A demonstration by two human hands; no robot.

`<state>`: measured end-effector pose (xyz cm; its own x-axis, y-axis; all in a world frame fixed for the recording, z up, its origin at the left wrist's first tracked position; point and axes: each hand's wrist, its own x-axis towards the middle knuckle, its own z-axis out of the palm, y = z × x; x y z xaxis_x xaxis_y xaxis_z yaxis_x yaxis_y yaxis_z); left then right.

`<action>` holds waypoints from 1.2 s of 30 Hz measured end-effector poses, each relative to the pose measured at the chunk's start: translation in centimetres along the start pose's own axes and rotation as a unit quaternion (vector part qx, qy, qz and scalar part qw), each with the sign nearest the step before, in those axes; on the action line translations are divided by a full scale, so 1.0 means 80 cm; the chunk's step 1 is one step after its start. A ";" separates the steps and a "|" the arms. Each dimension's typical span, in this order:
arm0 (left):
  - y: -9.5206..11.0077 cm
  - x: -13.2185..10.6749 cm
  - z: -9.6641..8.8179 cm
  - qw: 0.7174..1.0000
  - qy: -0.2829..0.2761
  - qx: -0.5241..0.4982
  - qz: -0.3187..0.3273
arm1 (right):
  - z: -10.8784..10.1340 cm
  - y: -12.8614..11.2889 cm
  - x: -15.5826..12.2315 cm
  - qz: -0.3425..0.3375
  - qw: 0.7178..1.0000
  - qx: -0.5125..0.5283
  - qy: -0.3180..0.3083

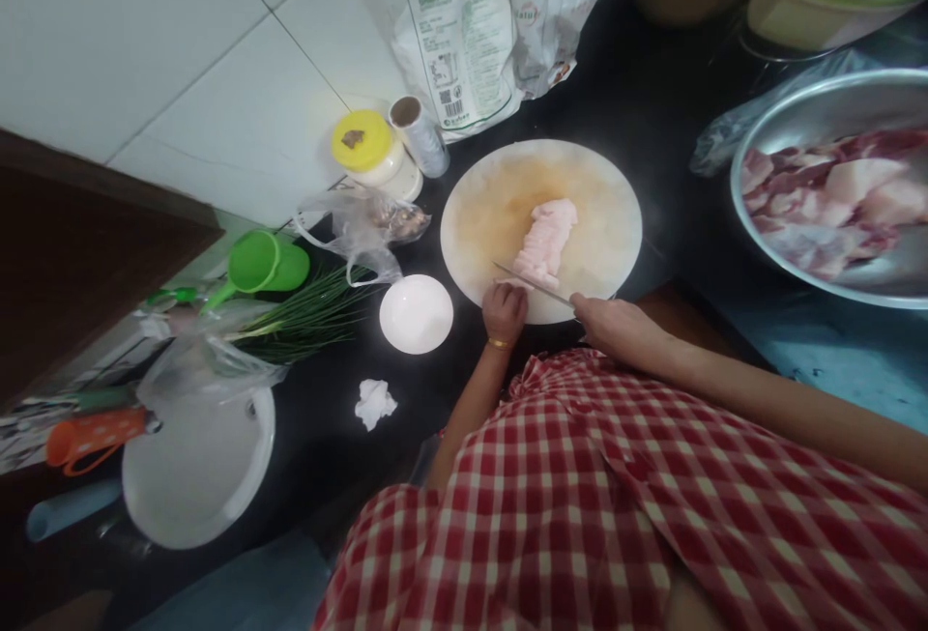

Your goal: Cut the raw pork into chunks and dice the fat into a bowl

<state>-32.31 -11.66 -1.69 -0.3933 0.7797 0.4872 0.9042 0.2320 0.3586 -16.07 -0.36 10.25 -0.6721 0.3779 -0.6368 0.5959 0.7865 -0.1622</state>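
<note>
On the round, pale cutting board [475,196] lies a slab of pale pink meat [549,235], its surface marked with several crosswise cuts. My right hand [609,324] is closed round the handle of a knife [540,288]. Its blade points left, across the near end of the slab. Just on the near side of the blade, my left hand [506,312] has its fingers curled on a thin strip of the same meat at the board's edge. The fingertips are partly hidden.
Left of the board are a white bowl [416,314], crumpled tissue [375,404], green onions [311,317] and a yellow-lidded jar [369,153]. A metal basin [739,215] of raw meat stands right. Behind stands a white printed bag [464,42].
</note>
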 end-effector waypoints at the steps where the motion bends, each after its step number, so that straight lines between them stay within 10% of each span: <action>1: 0.000 -0.001 0.001 1.000 -0.002 0.004 -0.003 | 0.002 0.000 0.001 0.001 1.000 -0.001 -0.003; 19: -0.003 0.003 0.005 0.998 0.044 -0.006 0.034 | -0.011 -0.051 0.088 -0.039 0.997 0.059 0.038; 28: -0.001 0.000 0.003 1.000 0.027 -0.005 0.008 | 0.022 0.012 0.040 -0.003 0.999 0.038 0.009; 36: 0.000 0.003 0.004 0.996 0.075 -0.011 0.037 | 0.011 -0.001 0.015 0.003 0.999 0.047 0.015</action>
<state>-32.38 -11.29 -1.84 -0.3467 0.6983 0.6263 0.9288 0.1624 0.3331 -16.54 -0.41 8.81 -0.6800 0.3978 -0.6159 0.6378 0.7353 -0.2293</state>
